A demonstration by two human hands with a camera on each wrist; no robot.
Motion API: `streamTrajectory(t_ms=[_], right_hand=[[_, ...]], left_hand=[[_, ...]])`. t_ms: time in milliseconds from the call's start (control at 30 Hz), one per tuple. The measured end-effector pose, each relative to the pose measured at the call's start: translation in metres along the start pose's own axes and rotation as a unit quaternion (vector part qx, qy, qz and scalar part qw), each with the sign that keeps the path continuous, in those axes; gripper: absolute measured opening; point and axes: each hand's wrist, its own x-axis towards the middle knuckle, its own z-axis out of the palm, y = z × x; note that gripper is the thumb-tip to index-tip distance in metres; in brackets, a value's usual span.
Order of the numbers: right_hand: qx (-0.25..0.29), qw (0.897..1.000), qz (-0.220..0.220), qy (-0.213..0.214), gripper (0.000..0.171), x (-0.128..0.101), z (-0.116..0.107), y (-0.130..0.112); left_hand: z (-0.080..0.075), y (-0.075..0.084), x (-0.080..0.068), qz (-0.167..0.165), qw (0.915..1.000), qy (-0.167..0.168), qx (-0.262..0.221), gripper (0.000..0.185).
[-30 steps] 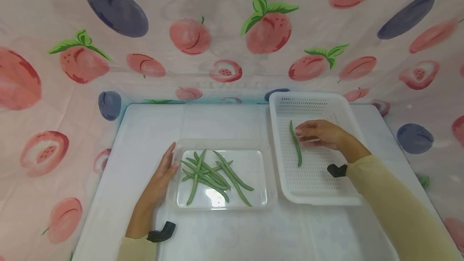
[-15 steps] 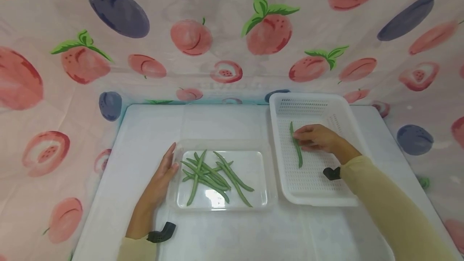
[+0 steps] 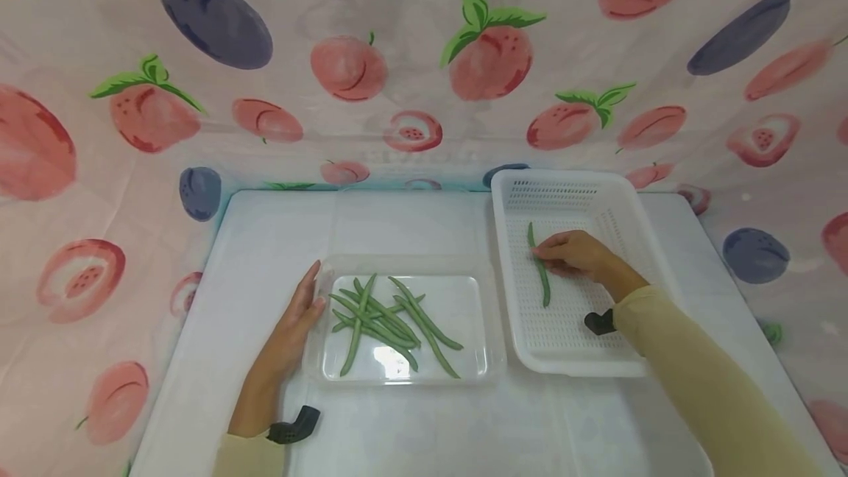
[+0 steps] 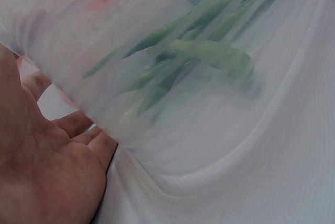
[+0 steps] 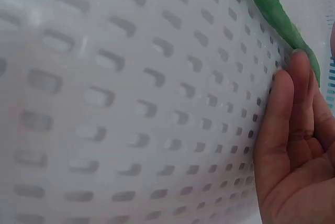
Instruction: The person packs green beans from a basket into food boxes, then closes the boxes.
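Note:
A single green bean [image 3: 545,285] lies lengthwise in the white perforated basket [image 3: 523,344] on the right. My right hand [image 3: 576,252] reaches into this basket, thumb and fingertips pinching the bean near its middle. In the right wrist view the fingertips meet the green bean [image 5: 269,7] close over the slotted floor. My left hand [image 3: 294,322] rests along the left side of a clear plastic container [image 3: 404,383], its fingers extended. Several green beans [image 3: 384,322] lie crossed in that container. Through its cloudy wall [image 4: 220,130], the left wrist view shows them blurred.
Both containers stand side by side on a white table [image 3: 424,433]. Behind and around it hangs a fruit-printed curtain [image 3: 411,28]. A clear lid-like sheet [image 3: 404,219] lies faintly visible behind the clear container.
My right hand has moved slightly left and down to the single green bean, and its fingers have closed on it. The left hand and the clear container have stayed in place.

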Motion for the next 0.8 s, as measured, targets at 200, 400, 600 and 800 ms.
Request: streamTrajectory(t_ms=[200, 400, 600, 800], right_hand=[[-0.064, 0.998, -0.012, 0.022, 0.045, -0.003, 0.0048, -0.0023], [-0.085, 0.996, -0.017, 0.024, 0.043, -0.0052, 0.0047, -0.0022], [-0.045, 0.999, -0.02, 0.0, 0.037, -0.0047, 0.0014, -0.0022], [0.001, 0.999, -0.013, -0.042, 0.034, -0.008, -0.0018, -0.0045]], left_hand=[[0.0001, 0.001, -0.0003, 0.0, 1.0, 0.001, 0.003, 0.063], [0.0004, 0.0006, -0.0008, -0.011, 0.9999, -0.003, 0.0, 0.063], [-0.0005, 0.0006, -0.0003, -0.01, 0.9999, -0.004, -0.004, 0.063], [0.0003, -0.0006, -0.0002, -0.014, 0.9999, -0.002, -0.003, 0.063]])
